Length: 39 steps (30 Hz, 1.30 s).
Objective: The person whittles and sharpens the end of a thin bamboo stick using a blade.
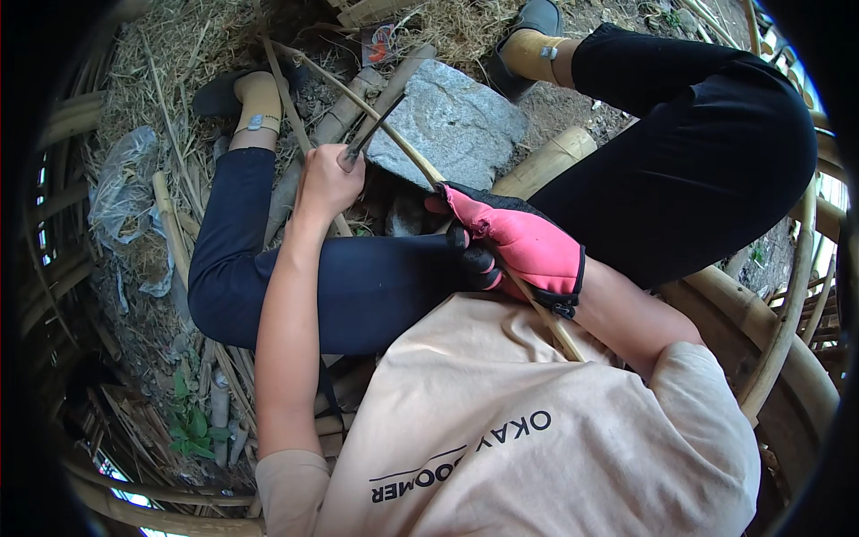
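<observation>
My bare left hand (327,186) is closed round the handle of a knife (364,141). Its dark, narrow blade points up and to the right, and its tip lies close to or over a bamboo strip (398,136). In a pink and black glove, my right hand (523,240) grips that strip. The long, pale strip slants from the upper left, through the gloved fingers, down to my shirt. A rough grey stone block (447,121) sits on the ground between my legs, beneath the strip. Whether the blade touches the strip, I cannot tell.
Cut bamboo poles (548,163) lie beside the stone. Dry straw (179,54) covers the ground at the upper left. A clear plastic bag (130,183) lies left of my bent left leg. Bamboo railings (774,358) curve along the right side.
</observation>
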Each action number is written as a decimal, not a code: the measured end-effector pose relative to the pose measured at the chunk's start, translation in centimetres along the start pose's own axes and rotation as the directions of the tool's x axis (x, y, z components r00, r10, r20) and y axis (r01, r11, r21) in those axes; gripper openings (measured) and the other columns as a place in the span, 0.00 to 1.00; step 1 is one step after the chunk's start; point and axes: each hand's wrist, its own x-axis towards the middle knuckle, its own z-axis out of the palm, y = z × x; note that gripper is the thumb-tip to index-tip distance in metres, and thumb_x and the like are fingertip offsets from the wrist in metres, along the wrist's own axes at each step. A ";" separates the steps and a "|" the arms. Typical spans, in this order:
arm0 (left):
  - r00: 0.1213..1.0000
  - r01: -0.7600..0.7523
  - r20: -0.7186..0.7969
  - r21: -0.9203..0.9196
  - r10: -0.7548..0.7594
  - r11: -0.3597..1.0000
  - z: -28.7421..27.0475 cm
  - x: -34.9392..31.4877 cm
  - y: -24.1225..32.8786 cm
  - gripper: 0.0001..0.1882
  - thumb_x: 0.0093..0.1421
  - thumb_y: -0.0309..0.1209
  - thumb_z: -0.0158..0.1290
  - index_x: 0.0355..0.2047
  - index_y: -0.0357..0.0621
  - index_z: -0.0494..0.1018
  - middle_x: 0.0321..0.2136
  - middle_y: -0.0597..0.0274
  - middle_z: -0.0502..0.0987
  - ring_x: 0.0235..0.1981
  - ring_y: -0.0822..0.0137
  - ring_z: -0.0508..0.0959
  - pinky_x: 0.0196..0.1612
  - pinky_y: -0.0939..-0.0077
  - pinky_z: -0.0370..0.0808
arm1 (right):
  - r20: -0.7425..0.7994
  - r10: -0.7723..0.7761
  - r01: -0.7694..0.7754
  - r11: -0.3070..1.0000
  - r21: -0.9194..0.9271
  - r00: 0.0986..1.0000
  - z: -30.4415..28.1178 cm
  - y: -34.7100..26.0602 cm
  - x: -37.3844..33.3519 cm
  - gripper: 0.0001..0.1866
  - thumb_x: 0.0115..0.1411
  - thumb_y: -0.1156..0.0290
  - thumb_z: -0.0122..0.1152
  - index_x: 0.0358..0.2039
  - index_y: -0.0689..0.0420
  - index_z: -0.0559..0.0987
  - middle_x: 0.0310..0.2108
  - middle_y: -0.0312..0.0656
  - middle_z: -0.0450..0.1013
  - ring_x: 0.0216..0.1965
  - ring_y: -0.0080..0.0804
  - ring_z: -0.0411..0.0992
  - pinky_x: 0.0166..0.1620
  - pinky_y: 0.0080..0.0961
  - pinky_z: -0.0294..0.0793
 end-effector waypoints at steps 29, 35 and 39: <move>0.997 -0.081 -0.013 -0.026 0.081 0.996 0.1 0.8 0.4 0.14 0.56 0.29 0.59 0.19 0.35 0.69 0.16 0.41 0.71 0.25 0.37 0.76 0.27 0.54 0.70 | 0.013 -0.027 0.028 0.999 -0.024 1.000 0.4 -0.4 -0.1 0.30 0.72 0.51 0.57 0.66 0.56 0.69 0.21 0.28 0.73 0.17 0.17 0.70 0.22 0.16 0.70; 0.988 0.157 -0.008 0.010 -0.157 0.987 -0.2 1.8 -1.0 0.12 0.59 0.31 0.54 0.25 0.32 0.76 0.24 0.36 0.76 0.33 0.35 0.80 0.34 0.51 0.75 | 0.016 -0.063 0.063 0.998 0.016 0.998 0.9 -0.5 0.0 0.30 0.72 0.50 0.57 0.66 0.56 0.69 0.21 0.28 0.73 0.16 0.17 0.68 0.21 0.15 0.67; 0.966 0.249 -0.087 0.078 -0.242 0.965 -0.9 1.6 -4.5 0.12 0.59 0.31 0.55 0.26 0.32 0.77 0.24 0.35 0.76 0.33 0.35 0.80 0.34 0.52 0.75 | 0.026 -0.053 0.053 0.999 -0.003 0.998 0.9 -0.3 -0.1 0.29 0.73 0.51 0.56 0.65 0.56 0.69 0.21 0.28 0.74 0.16 0.17 0.69 0.21 0.15 0.69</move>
